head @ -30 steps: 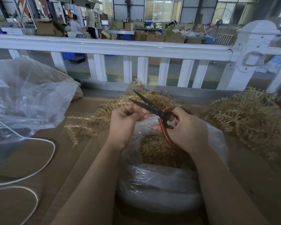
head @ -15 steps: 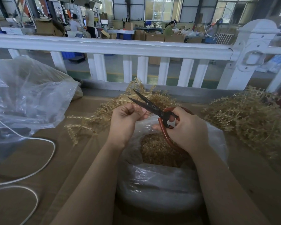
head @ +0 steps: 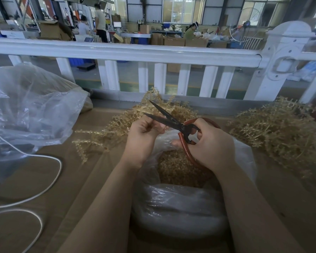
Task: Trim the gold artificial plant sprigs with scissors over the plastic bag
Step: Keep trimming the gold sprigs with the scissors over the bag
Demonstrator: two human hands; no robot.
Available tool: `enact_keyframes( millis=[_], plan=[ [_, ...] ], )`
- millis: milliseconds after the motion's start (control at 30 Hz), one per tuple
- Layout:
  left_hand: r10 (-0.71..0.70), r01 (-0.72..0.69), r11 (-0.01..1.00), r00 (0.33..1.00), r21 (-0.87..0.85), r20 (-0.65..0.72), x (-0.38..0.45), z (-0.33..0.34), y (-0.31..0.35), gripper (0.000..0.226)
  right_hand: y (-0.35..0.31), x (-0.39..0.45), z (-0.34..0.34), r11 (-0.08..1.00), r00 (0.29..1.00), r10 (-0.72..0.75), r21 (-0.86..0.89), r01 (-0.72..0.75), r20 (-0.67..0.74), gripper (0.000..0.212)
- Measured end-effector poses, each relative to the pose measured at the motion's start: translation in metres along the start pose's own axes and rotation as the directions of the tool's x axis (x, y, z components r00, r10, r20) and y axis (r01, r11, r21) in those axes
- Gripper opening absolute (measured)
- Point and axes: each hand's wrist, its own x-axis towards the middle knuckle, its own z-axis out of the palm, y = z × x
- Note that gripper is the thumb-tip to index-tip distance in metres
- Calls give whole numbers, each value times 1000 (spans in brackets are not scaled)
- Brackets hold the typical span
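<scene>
**Scissors open over the bag**

Both forearms reach forward over the plastic bag (head: 179, 207) of gold trimmings. The right hand (head: 210, 145) grips the red-handled scissors (head: 173, 123), blades apart, pointing up-left. The left hand (head: 144, 136) pinches a sprig (head: 153, 99) by the blades. Sprig piles (head: 281, 132) flank them; beyond stands a white fence (head: 135, 52).

two bare forearms reach in from below; left hand (head: 143, 137) and right hand (head: 211, 146) ungloved, no sleeves visible.
</scene>
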Motion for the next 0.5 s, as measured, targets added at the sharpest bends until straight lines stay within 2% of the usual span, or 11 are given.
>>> enact_keyframes(
  millis=[500],
  plan=[
    [-54,54,998,998,-44,18,0,0,5,12,1,-1,0,1000,1000,6,6,-6,-6,57]
  ],
)
